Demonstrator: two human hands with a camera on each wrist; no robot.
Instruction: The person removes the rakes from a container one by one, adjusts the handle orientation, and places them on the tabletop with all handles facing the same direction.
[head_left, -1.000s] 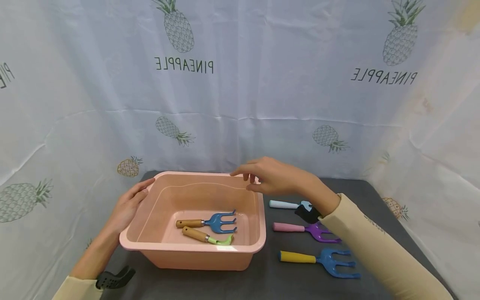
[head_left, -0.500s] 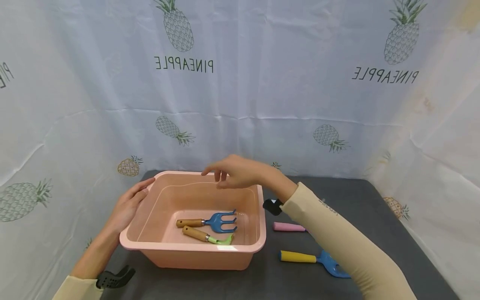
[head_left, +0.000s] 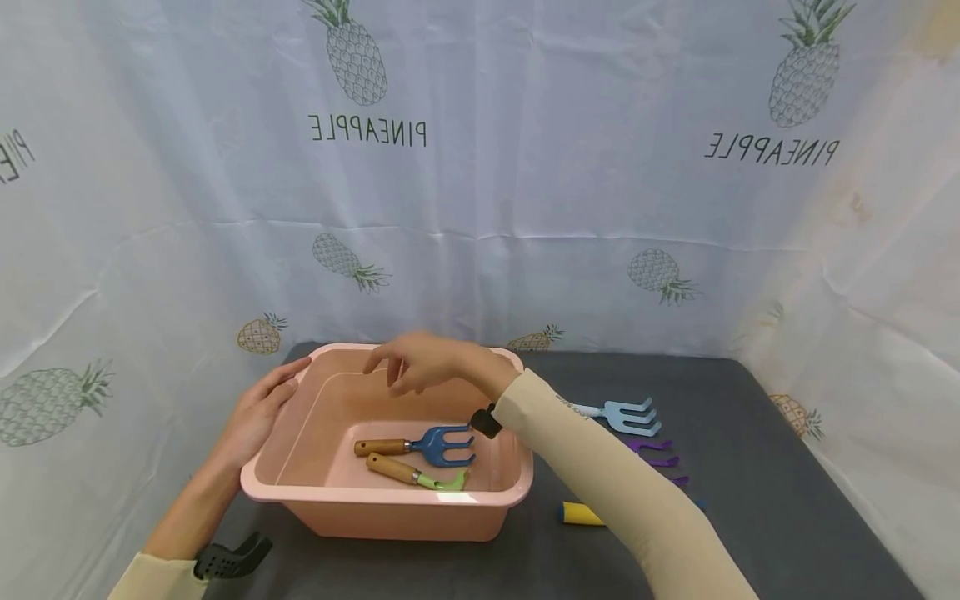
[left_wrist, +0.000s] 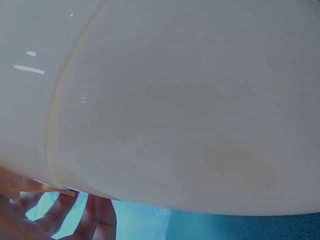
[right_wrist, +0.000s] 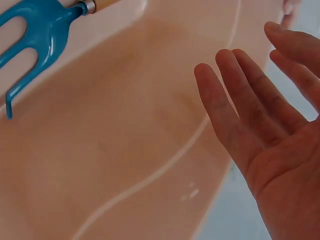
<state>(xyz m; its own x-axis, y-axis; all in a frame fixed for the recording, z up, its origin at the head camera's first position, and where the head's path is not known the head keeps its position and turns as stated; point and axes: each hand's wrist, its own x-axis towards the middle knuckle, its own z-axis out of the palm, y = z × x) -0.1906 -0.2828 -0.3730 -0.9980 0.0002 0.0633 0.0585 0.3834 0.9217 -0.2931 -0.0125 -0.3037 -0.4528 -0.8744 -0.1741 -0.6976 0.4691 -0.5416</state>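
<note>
A pink plastic basin (head_left: pixel 397 521) stands on the dark table. My left hand (head_left: pixel 255 421) grips its left rim; in the left wrist view the thumb lies over the rim and the fingers (left_wrist: pixel 100 220) stay outside. Above the basin's back part hovers my right hand (head_left: pixel 423 360), fingers loosely bent and holding nothing. Inside the basin lie a blue hand fork (head_left: pixel 438 446) with a wooden handle and, nearer the front, a green-headed tool (head_left: pixel 393 469) with a wooden handle. The right wrist view shows the right palm (right_wrist: pixel 285 160) beside the basin wall and the fork's tines.
Right of the basin, partly hidden by the right sleeve (head_left: pixel 622 475), lie a light blue hand fork (head_left: pixel 630 417), a purple fork (head_left: pixel 660 460) and a tool with a yellow handle (head_left: pixel 581 514). A pineapple-print curtain (head_left: pixel 480 192) surrounds the dark table (head_left: pixel 765 500).
My right hand has moved left, from the basin's right rim to over its middle. The sleeve now covers more of the yellow and pink handles. The left hand and basin stay put.
</note>
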